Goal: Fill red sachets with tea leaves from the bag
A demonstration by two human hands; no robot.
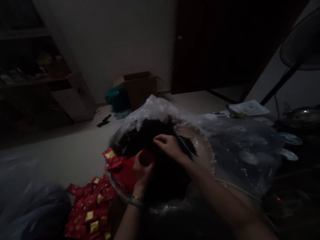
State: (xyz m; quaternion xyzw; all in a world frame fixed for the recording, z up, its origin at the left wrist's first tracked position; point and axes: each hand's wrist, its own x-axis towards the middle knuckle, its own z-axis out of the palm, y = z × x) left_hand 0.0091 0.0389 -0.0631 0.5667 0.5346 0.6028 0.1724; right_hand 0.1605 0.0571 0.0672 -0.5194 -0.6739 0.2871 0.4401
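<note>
In the dim light, my left hand (143, 171) is closed around a small red packet (146, 158), its dark mouth turned up. My right hand (168, 145) is just above and to the right of that packet, thumb and fingertips pinched together; what is between them is too dark to make out. Both hands are over a heap of dark loose tea leaves (152, 129) in a big clear plastic bag (153, 102). Flat red packets (127, 175) lie at the left rim of the bag, with a red and gold packet (112, 157) beside them.
A large pile of red and gold packets (92, 215) is at the lower left, near a plastic-covered bundle (27, 208). Behind the bag stands an open cardboard box (141, 89) by the wall. A fan (309, 41) and a kettle (307, 116) are at right.
</note>
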